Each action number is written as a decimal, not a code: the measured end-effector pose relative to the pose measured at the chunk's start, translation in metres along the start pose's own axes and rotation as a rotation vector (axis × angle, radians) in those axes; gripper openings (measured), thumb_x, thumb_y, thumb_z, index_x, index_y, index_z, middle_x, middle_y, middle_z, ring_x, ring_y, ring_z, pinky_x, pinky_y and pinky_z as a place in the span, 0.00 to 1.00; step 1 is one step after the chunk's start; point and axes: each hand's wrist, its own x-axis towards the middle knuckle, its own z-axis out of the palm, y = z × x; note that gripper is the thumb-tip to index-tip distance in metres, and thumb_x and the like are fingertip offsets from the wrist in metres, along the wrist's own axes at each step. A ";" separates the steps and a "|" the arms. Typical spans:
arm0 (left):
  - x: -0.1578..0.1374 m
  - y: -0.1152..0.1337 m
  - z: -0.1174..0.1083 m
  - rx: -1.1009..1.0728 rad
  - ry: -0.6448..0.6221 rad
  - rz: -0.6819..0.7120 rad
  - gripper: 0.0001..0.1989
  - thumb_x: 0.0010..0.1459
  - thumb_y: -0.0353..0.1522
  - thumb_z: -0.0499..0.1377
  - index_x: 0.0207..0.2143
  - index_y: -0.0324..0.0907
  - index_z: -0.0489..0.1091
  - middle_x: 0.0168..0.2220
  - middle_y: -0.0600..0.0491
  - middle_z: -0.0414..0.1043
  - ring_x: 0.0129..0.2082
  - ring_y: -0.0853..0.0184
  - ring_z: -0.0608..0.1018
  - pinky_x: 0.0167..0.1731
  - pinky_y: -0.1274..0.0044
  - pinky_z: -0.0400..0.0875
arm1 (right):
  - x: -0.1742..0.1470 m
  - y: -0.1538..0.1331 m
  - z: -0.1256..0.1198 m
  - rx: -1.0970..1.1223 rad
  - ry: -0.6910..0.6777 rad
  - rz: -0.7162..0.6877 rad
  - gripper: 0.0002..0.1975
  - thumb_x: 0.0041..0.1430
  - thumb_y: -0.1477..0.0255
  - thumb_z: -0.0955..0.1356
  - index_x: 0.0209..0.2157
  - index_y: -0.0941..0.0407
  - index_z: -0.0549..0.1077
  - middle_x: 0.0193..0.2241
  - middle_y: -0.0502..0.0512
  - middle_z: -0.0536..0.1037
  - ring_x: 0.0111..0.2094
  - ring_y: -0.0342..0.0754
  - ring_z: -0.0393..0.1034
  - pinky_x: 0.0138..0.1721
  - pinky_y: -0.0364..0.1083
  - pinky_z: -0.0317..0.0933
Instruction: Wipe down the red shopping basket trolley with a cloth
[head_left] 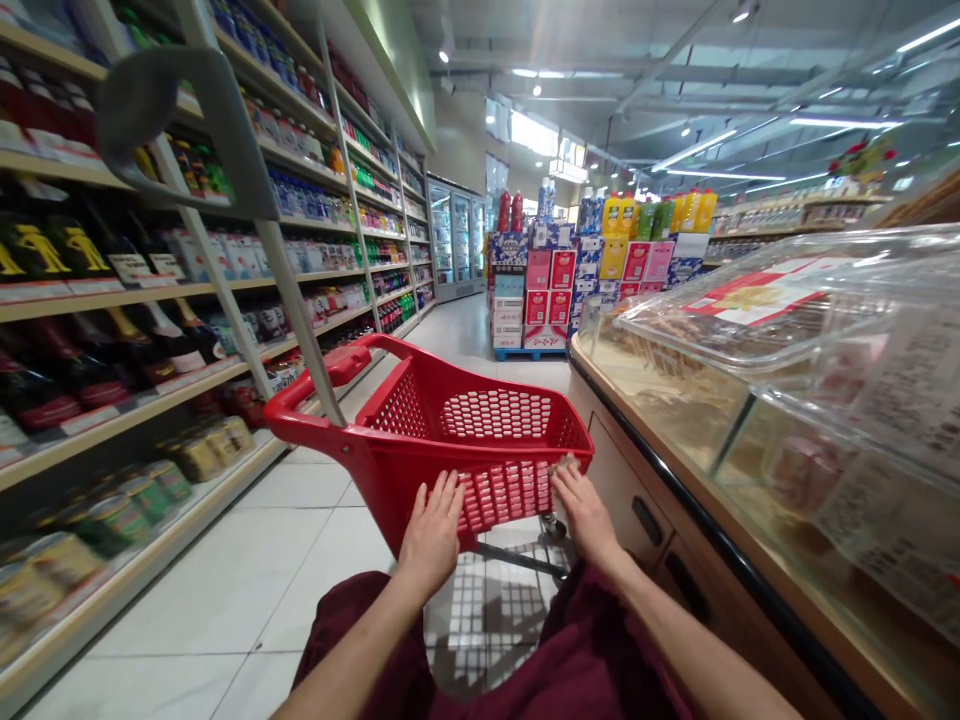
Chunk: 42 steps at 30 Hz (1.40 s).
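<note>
In front of me stands a red plastic shopping basket on wheels [457,435], with perforated sides and a long grey pull handle [262,180] rising to the upper left. My left hand [433,525] lies flat with its fingers stretched out, at the near side wall of the basket. Toward the basket's right corner, my right hand [585,510] has its fingers extended near the rim. Whether either palm presses on the plastic I cannot tell. Inside the basket I see only its perforated walls; the near part of its floor is hidden.
Drink shelves [300,230] line the left side. A glass-topped display counter [630,400] stands close on the right, with a clear plastic food container [750,300] on top. Ahead are stacked drink cartons [547,290] on a blue pallet [529,354] and tall glass-door coolers [457,235].
</note>
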 end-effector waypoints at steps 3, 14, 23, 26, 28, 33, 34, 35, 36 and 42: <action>-0.008 -0.003 0.008 0.041 0.011 -0.008 0.28 0.46 0.27 0.49 0.54 0.38 0.58 0.58 0.49 0.53 0.59 0.61 0.54 0.56 0.64 0.48 | -0.021 -0.011 0.008 -0.014 -0.016 -0.070 0.20 0.57 0.81 0.56 0.49 0.57 0.67 0.49 0.59 0.69 0.57 0.48 0.52 0.51 0.54 0.55; -0.003 -0.001 -0.009 0.054 0.028 -0.036 0.27 0.49 0.30 0.49 0.54 0.37 0.57 0.59 0.48 0.50 0.59 0.61 0.52 0.57 0.64 0.46 | 0.007 -0.057 0.025 0.023 0.010 -0.171 0.19 0.58 0.81 0.56 0.49 0.58 0.67 0.47 0.60 0.70 0.57 0.48 0.52 0.51 0.54 0.55; -0.007 -0.011 -0.024 0.062 0.033 -0.110 0.26 0.49 0.30 0.49 0.53 0.37 0.59 0.58 0.48 0.52 0.59 0.61 0.54 0.56 0.63 0.48 | 0.047 -0.085 0.018 -0.002 0.058 -0.207 0.22 0.56 0.82 0.55 0.51 0.57 0.65 0.51 0.58 0.66 0.58 0.49 0.48 0.54 0.55 0.50; -0.013 -0.017 -0.025 0.073 0.039 -0.114 0.26 0.48 0.31 0.50 0.52 0.38 0.60 0.58 0.48 0.53 0.59 0.60 0.54 0.56 0.63 0.49 | 0.031 -0.086 0.031 -0.031 0.006 -0.277 0.19 0.57 0.82 0.56 0.46 0.57 0.69 0.47 0.57 0.70 0.55 0.49 0.54 0.52 0.53 0.54; -0.017 -0.023 -0.025 0.073 0.039 -0.125 0.26 0.48 0.31 0.50 0.52 0.37 0.60 0.58 0.47 0.53 0.58 0.60 0.55 0.56 0.63 0.49 | 0.029 -0.093 0.032 -0.038 -0.003 -0.304 0.19 0.57 0.81 0.56 0.46 0.57 0.69 0.48 0.56 0.70 0.56 0.49 0.53 0.52 0.53 0.54; -0.022 -0.031 -0.029 0.079 0.051 -0.161 0.27 0.48 0.29 0.50 0.53 0.36 0.59 0.58 0.46 0.53 0.58 0.60 0.55 0.56 0.63 0.49 | 0.065 -0.116 0.017 -0.013 0.019 -0.292 0.21 0.58 0.80 0.56 0.52 0.58 0.63 0.54 0.56 0.62 0.60 0.50 0.42 0.56 0.55 0.47; -0.022 -0.032 -0.029 0.081 0.054 -0.160 0.27 0.47 0.29 0.50 0.53 0.36 0.59 0.58 0.46 0.53 0.58 0.60 0.55 0.56 0.63 0.49 | 0.067 -0.118 0.018 -0.010 0.010 -0.297 0.21 0.58 0.81 0.56 0.52 0.58 0.63 0.54 0.56 0.62 0.60 0.49 0.43 0.55 0.55 0.48; -0.023 -0.032 -0.030 0.083 0.057 -0.157 0.27 0.47 0.29 0.50 0.52 0.37 0.59 0.58 0.46 0.54 0.58 0.60 0.55 0.56 0.63 0.49 | 0.065 -0.118 0.022 -0.010 -0.003 -0.306 0.20 0.58 0.81 0.56 0.51 0.58 0.65 0.53 0.57 0.64 0.59 0.49 0.46 0.55 0.55 0.49; -0.024 -0.034 -0.031 0.083 0.059 -0.155 0.26 0.47 0.29 0.50 0.52 0.37 0.60 0.58 0.47 0.54 0.58 0.60 0.55 0.56 0.63 0.50 | 0.060 -0.118 0.027 -0.010 -0.021 -0.324 0.20 0.58 0.81 0.56 0.49 0.57 0.66 0.51 0.57 0.66 0.58 0.49 0.48 0.54 0.54 0.51; -0.030 -0.047 -0.037 0.104 0.064 -0.201 0.27 0.48 0.28 0.48 0.54 0.35 0.57 0.58 0.46 0.52 0.58 0.60 0.55 0.56 0.62 0.50 | 0.060 -0.140 0.031 0.028 -0.006 -0.386 0.17 0.59 0.77 0.57 0.49 0.57 0.66 0.52 0.57 0.66 0.58 0.49 0.48 0.54 0.53 0.51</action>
